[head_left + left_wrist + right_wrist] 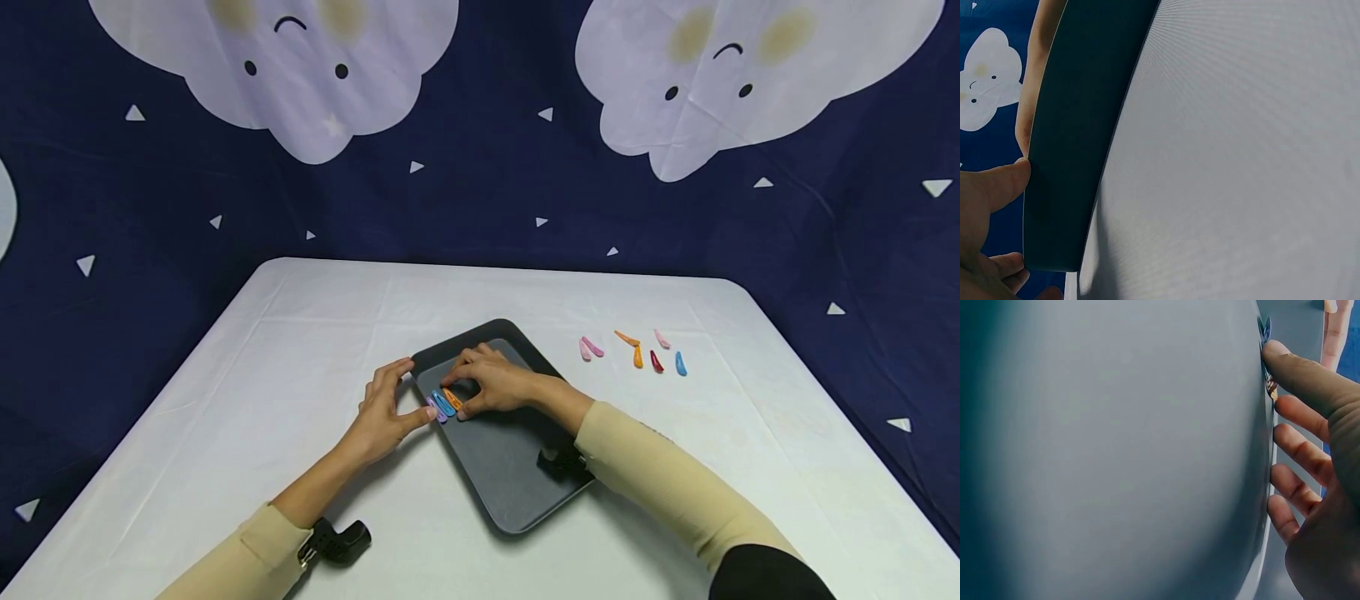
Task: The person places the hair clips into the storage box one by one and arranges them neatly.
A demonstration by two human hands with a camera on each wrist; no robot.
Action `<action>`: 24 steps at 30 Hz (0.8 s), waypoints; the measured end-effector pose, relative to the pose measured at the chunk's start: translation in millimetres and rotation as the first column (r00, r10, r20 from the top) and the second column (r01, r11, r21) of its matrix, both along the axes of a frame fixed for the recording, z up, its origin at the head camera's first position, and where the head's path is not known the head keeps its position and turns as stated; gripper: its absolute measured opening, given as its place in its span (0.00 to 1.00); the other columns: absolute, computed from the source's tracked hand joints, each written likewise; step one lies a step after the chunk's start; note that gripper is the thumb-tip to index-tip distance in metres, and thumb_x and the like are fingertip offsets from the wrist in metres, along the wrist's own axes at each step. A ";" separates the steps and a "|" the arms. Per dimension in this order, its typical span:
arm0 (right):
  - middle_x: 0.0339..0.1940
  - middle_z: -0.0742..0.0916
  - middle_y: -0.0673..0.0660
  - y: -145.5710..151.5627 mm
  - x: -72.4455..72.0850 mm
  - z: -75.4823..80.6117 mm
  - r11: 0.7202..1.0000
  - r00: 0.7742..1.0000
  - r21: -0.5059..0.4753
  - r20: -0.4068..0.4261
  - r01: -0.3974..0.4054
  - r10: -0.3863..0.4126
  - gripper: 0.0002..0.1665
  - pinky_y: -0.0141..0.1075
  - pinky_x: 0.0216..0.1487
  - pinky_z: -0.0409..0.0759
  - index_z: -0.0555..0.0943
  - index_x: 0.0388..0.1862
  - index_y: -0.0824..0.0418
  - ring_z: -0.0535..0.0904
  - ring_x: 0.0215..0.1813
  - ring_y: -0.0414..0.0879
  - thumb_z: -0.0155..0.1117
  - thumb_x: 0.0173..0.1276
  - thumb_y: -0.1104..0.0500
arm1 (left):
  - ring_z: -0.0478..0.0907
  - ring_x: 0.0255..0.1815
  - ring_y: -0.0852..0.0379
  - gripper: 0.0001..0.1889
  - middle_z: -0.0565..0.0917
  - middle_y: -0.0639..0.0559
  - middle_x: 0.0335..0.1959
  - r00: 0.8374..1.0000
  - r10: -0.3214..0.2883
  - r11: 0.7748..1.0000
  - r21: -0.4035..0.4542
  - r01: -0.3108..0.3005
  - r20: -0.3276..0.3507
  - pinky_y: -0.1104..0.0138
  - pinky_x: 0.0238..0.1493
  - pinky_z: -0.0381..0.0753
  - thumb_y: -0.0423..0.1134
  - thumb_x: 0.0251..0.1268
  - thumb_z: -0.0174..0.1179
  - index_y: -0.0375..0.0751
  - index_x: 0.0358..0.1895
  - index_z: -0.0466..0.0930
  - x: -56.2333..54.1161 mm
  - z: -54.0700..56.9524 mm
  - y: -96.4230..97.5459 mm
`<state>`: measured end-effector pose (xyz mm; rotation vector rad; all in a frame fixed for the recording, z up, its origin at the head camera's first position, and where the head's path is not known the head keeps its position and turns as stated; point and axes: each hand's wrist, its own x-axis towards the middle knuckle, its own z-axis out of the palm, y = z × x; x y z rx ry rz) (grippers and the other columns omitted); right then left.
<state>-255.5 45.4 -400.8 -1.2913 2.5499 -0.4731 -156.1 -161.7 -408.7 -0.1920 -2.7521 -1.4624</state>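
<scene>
A dark grey rectangular tray [517, 492] lies at an angle on the table. Near its left edge, a purple hair clip [441, 417], a blue hair clip [442, 403] and an orange hair clip [452, 398] sit side by side. My right hand [491, 383] reaches over the tray and pinches the orange clip between thumb and index finger; the right wrist view shows this clip [1274, 394] only edge-on. With thumb and fingers spread, my left hand [382, 421] holds the tray's left corner. In the left wrist view its thumb [1013, 181] touches the rim.
Right of the tray, loose hair clips lie on the white tabletop [300, 358]: pink ones [592, 347], orange ones [638, 357], a red one [656, 361] and a blue one [680, 363]. A dark cloth with cloud prints [487, 200] hangs behind the table.
</scene>
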 end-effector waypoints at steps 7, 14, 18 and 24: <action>0.58 0.76 0.48 0.2 0.2 1.6 1.000 1.000 -0.010 0.006 0.003 -0.003 0.33 0.47 0.61 0.63 0.76 0.60 0.46 0.65 0.57 0.45 0.71 0.54 0.43 | 0.52 0.70 0.43 0.41 0.55 0.44 0.72 1.000 0.003 1.000 0.001 -0.003 -0.006 0.43 0.64 0.49 0.43 0.56 0.66 0.40 0.71 0.55 0.4 -0.1 -0.1; 0.59 0.76 0.50 1.8 0.7 4.1 1.000 1.000 -0.022 0.022 0.003 -0.002 0.34 0.49 0.63 0.65 0.75 0.61 0.48 0.66 0.59 0.47 0.70 0.55 0.44 | 0.52 0.70 0.43 0.41 0.55 0.44 0.73 1.000 0.004 1.000 0.003 -0.004 -0.003 0.43 0.64 0.49 0.43 0.56 0.67 0.40 0.71 0.55 0.0 -0.8 0.3; 0.58 0.77 0.49 3.4 0.1 5.9 0.999 1.000 -0.039 0.027 0.003 -0.002 0.33 0.48 0.62 0.66 0.76 0.61 0.49 0.67 0.59 0.47 0.70 0.56 0.45 | 0.52 0.70 0.43 0.41 0.54 0.45 0.73 1.000 0.005 1.000 0.000 -0.005 0.000 0.43 0.64 0.49 0.44 0.56 0.66 0.40 0.71 0.55 -0.1 -0.6 -0.1; 0.56 0.79 0.49 9.0 -1.2 13.2 0.996 1.000 -0.081 0.017 0.019 -0.018 0.30 0.45 0.60 0.67 0.77 0.59 0.50 0.68 0.55 0.46 0.70 0.56 0.47 | 0.53 0.69 0.44 0.41 0.55 0.45 0.72 1.000 0.002 1.000 0.003 -0.002 -0.007 0.44 0.63 0.49 0.44 0.56 0.67 0.39 0.71 0.55 0.1 -1.2 -0.3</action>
